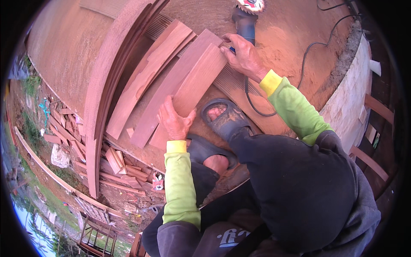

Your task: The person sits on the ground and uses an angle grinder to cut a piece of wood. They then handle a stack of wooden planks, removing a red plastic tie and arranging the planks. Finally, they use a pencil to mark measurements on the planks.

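A short reddish wooden board (200, 77) lies at a slant on top of a longer, darker plank (160, 103). My left hand (175, 120) grips its near end, thumb and fingers at the edges. At the far end is my right hand (244, 55), its fingertips by the corners of the board and plank. Between those fingers is a slim blue pen-like stick (232, 49), mostly hidden. Just beyond the right hand an angle grinder (245, 28) with a toothed disc (251, 5) lies on the dusty floor.
Wavy-edged board pieces (150, 73) and long curved timbers (102, 81) lie to the left. Wood offcuts (64, 128) are heaped below the floor's left edge. My sandalled foot (220, 115) is close to the short board. A black cord (305, 60) crosses the right side.
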Action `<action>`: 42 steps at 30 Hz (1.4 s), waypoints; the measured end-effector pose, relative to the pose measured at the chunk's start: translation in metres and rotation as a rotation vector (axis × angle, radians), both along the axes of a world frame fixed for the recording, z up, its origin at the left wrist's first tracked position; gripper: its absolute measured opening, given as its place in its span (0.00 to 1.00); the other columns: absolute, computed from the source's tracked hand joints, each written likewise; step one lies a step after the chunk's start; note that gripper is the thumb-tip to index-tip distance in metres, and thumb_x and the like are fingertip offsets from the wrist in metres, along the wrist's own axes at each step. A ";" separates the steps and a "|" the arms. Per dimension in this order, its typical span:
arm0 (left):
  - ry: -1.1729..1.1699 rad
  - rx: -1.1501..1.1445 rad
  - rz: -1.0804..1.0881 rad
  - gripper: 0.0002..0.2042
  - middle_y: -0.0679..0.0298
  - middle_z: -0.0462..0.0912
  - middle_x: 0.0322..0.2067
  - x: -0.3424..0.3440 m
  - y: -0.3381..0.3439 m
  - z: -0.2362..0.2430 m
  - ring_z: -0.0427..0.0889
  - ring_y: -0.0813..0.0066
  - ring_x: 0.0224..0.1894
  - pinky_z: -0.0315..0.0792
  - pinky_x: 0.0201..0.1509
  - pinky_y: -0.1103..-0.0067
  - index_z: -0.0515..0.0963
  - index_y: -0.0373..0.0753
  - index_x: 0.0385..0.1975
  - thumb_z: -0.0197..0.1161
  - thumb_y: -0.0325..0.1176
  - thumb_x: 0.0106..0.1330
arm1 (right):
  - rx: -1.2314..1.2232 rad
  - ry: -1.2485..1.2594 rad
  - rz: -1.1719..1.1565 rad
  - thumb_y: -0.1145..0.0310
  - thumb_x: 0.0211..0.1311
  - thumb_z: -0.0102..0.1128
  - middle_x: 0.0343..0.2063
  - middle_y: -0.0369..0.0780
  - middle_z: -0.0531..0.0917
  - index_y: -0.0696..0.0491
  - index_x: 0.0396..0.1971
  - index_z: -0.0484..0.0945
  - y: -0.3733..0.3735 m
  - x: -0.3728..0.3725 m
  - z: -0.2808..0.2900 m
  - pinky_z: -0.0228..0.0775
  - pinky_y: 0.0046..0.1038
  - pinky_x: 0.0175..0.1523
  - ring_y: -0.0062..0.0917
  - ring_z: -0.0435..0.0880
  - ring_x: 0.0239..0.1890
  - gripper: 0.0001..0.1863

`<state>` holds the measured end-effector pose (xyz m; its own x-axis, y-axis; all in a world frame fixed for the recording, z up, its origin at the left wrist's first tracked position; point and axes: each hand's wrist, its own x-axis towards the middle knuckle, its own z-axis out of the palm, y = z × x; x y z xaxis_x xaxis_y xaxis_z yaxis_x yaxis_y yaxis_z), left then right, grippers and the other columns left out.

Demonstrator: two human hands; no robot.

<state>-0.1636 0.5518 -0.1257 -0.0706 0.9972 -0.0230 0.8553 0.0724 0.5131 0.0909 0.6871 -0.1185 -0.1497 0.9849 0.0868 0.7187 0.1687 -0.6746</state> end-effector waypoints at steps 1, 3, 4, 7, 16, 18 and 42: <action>0.029 0.009 -0.010 0.39 0.53 0.75 0.44 -0.003 0.009 -0.003 0.75 0.51 0.48 0.66 0.55 0.61 0.68 0.37 0.54 0.77 0.39 0.36 | -0.047 0.024 -0.021 0.68 0.60 0.58 0.39 0.53 0.81 0.60 0.45 0.76 0.007 0.003 -0.002 0.74 0.42 0.47 0.50 0.82 0.41 0.16; 0.077 0.075 -0.021 0.37 0.51 0.75 0.44 -0.005 0.028 -0.007 0.74 0.50 0.49 0.66 0.55 0.60 0.69 0.36 0.52 0.77 0.38 0.37 | -0.049 0.028 -0.087 0.68 0.61 0.55 0.32 0.54 0.82 0.61 0.36 0.79 0.017 0.002 -0.003 0.74 0.42 0.46 0.50 0.82 0.38 0.12; 0.084 0.085 -0.031 0.37 0.51 0.75 0.43 -0.005 0.037 -0.011 0.74 0.50 0.49 0.67 0.55 0.60 0.70 0.36 0.51 0.77 0.38 0.37 | -0.074 0.000 -0.088 0.68 0.61 0.55 0.32 0.54 0.82 0.61 0.36 0.79 0.021 0.000 -0.004 0.74 0.42 0.46 0.51 0.81 0.38 0.11; 0.107 0.122 -0.061 0.35 0.50 0.75 0.44 -0.009 0.056 -0.022 0.72 0.48 0.50 0.68 0.54 0.62 0.71 0.34 0.49 0.78 0.37 0.37 | -0.147 -0.103 -0.063 0.70 0.58 0.52 0.31 0.54 0.82 0.59 0.34 0.79 0.034 -0.004 -0.009 0.74 0.43 0.46 0.51 0.81 0.39 0.10; 0.125 0.112 -0.117 0.36 0.47 0.74 0.50 -0.006 0.054 -0.022 0.72 0.47 0.55 0.67 0.60 0.63 0.71 0.33 0.53 0.77 0.35 0.40 | -0.204 -0.090 -0.001 0.75 0.48 0.51 0.31 0.57 0.82 0.60 0.32 0.82 0.047 0.000 -0.034 0.74 0.43 0.45 0.53 0.81 0.37 0.13; 0.118 0.068 -0.126 0.38 0.44 0.73 0.51 -0.009 0.047 -0.024 0.71 0.46 0.55 0.67 0.60 0.61 0.70 0.31 0.54 0.78 0.33 0.38 | -0.247 -0.059 -0.015 0.76 0.47 0.51 0.30 0.57 0.82 0.60 0.32 0.83 0.045 0.001 -0.032 0.74 0.43 0.44 0.53 0.81 0.36 0.13; 0.091 -0.046 -0.146 0.34 0.46 0.76 0.48 -0.007 0.049 -0.010 0.75 0.47 0.52 0.70 0.58 0.65 0.71 0.32 0.52 0.77 0.34 0.43 | -0.479 0.121 0.145 0.76 0.57 0.48 0.36 0.53 0.85 0.56 0.44 0.83 0.048 0.015 -0.021 0.76 0.35 0.45 0.41 0.85 0.37 0.18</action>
